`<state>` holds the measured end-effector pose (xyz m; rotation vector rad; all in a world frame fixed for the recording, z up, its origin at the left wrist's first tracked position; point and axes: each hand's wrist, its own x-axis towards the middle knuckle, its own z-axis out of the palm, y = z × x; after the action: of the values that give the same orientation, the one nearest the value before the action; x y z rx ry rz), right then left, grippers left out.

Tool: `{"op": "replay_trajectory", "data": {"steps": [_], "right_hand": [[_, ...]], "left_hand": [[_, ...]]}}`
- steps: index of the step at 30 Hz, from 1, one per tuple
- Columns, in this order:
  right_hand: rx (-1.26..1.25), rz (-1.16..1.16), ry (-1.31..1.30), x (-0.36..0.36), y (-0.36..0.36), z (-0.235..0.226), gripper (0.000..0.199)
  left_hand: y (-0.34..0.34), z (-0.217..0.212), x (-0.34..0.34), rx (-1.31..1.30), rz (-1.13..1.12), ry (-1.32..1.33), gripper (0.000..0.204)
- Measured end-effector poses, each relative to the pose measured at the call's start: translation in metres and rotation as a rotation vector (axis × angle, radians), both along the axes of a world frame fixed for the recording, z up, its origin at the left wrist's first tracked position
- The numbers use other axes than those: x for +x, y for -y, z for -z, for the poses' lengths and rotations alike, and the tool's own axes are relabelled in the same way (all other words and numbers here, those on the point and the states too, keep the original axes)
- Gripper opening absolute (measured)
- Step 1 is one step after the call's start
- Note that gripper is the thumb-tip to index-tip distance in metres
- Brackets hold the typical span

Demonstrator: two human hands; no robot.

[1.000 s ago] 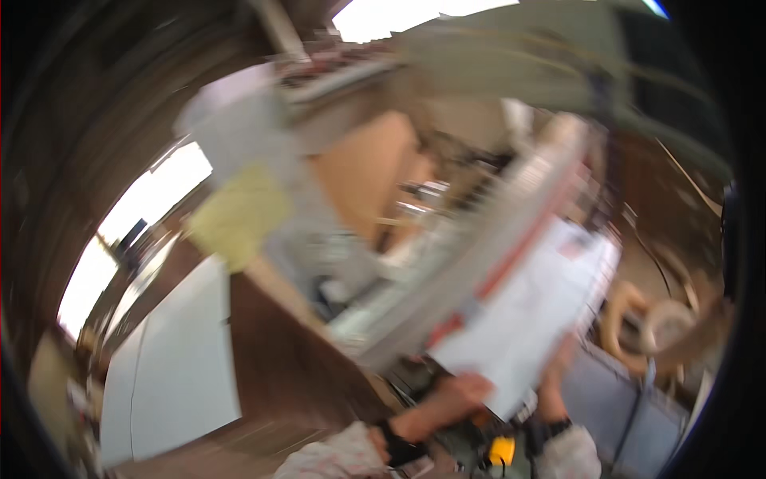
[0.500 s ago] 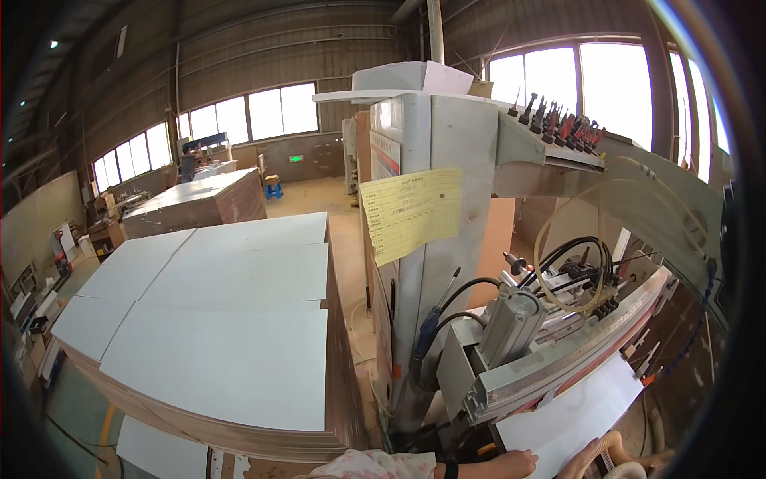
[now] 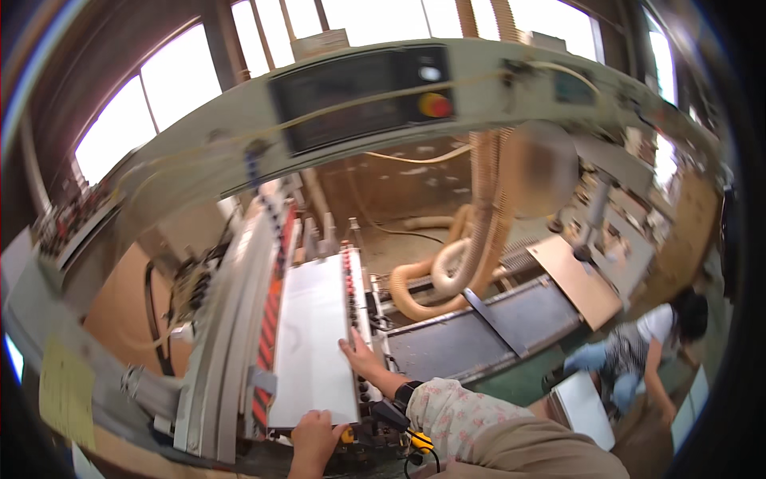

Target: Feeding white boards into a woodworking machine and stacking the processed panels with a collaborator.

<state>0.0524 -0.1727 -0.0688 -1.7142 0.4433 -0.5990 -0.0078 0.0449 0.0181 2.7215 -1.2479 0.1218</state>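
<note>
A long white panel (image 3: 315, 335) lies in a machine bed between a red-and-black striped rail (image 3: 266, 351) and a row of red and black fittings (image 3: 349, 279). My left hand (image 3: 316, 441) has its fingers curled onto the panel's near end. Along its right edge rests my right hand (image 3: 367, 363), fingers spread and fingertips against the panel. A black cuff and a flowered sleeve (image 3: 471, 411) cover my right arm.
Overhead spans a grey beam with a control screen (image 3: 343, 100) and red stop button (image 3: 435, 105). Ribbed hoses (image 3: 439, 279) coil behind a dark roller bed (image 3: 447, 339). A brown board (image 3: 574, 275) lies at right. Another person (image 3: 638, 351) crouches near white panels (image 3: 584, 407).
My view has swung right, from the stacked panels and machine column to the bed and beam. Both hands stay at the white panel and now show more fully.
</note>
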Motion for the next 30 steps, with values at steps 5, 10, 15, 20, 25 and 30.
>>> {"op": "replay_trajectory", "data": {"steps": [5, 10, 15, 20, 25, 30], "right_hand": [[0.091, -0.039, -0.133, -0.095, 0.084, 0.060, 0.058], [0.496, 0.071, -0.501, -0.260, 0.169, 0.109, 0.058], [0.846, 0.411, -0.228, -0.401, 0.229, 0.137, 0.063], [0.947, 0.617, 0.035, -0.463, 0.267, 0.143, 0.056], [1.023, 0.520, 0.096, -0.454, 0.286, 0.139, 0.049], [1.046, 0.295, 0.012, -0.405, 0.276, 0.150, 0.052]], "left_hand": [[0.053, -0.013, 0.007, 0.247, -0.049, 0.060, 0.052], [0.118, -0.022, 0.023, 0.019, 0.116, -0.062, 0.047], [0.135, 0.021, 0.101, 0.444, 0.041, 0.104, 0.062], [0.145, 0.019, 0.129, 0.379, 0.016, 0.071, 0.054], [0.152, 0.025, 0.136, 0.435, 0.042, 0.103, 0.055], [0.146, 0.027, 0.134, 0.425, 0.045, 0.129, 0.057]]}}
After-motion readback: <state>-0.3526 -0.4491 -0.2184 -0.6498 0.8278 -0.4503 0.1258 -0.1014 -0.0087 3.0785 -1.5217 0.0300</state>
